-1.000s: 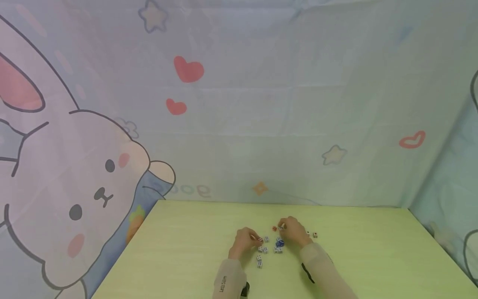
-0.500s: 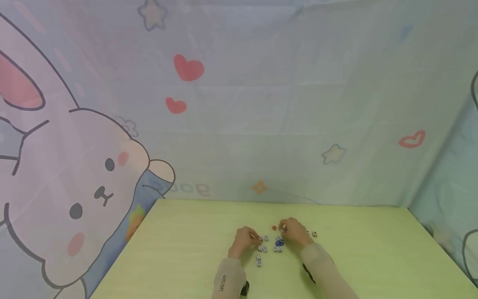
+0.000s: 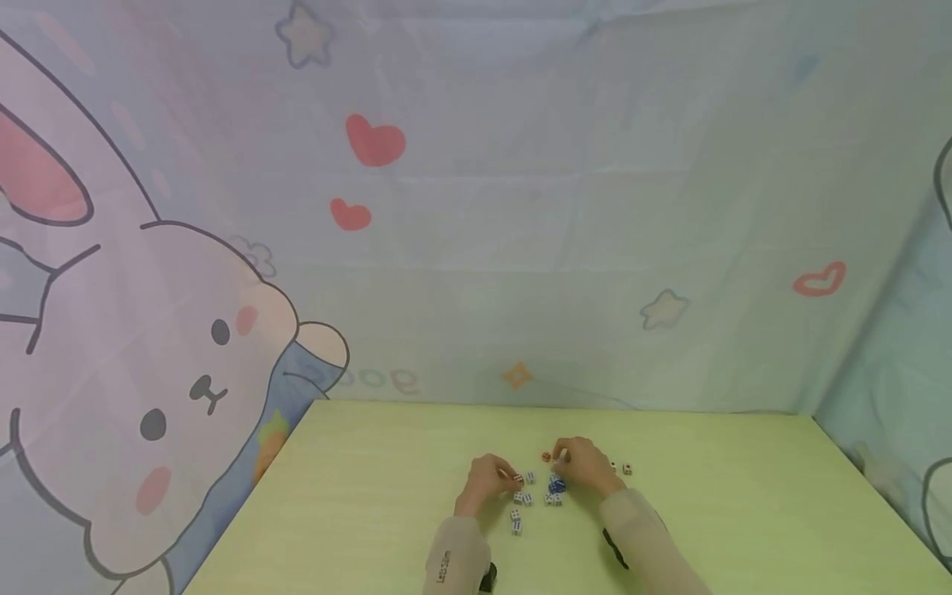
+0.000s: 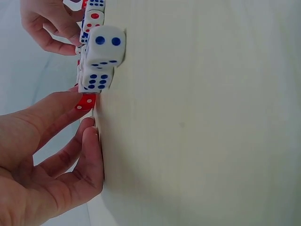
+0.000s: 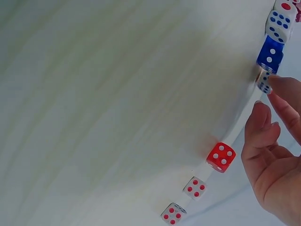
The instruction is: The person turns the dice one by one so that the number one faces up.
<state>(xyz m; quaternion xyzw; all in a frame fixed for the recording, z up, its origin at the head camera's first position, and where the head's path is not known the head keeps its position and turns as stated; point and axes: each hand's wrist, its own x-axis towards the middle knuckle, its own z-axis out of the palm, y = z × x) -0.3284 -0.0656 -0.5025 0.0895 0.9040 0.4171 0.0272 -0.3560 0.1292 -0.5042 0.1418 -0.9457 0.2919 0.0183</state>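
My left hand (image 3: 487, 482) pinches a red die (image 4: 85, 101) with white dots at its fingertips, beside a white die (image 3: 531, 478). In the left wrist view, white dice with blue dots, such as this near one (image 4: 107, 46), stand in front of the fingers. My right hand (image 3: 585, 464) holds a small white die (image 5: 264, 82) with dark dots between thumb and finger; part of it is hidden. That die is right by a blue die (image 5: 270, 54). Another red die (image 5: 221, 157) lies apart from the right hand.
Two white dice with red dots (image 5: 194, 187) (image 5: 173, 214) lie beyond the red one. Toward the person are white dice in pairs (image 3: 523, 498) (image 3: 554, 499) (image 3: 516, 521). The yellow-green table (image 3: 357, 487) meets a printed cloth backdrop (image 3: 476, 273).
My right hand has come slightly nearer the blue dice with the white die, which turned in its fingers. My left hand keeps its place at the red die.
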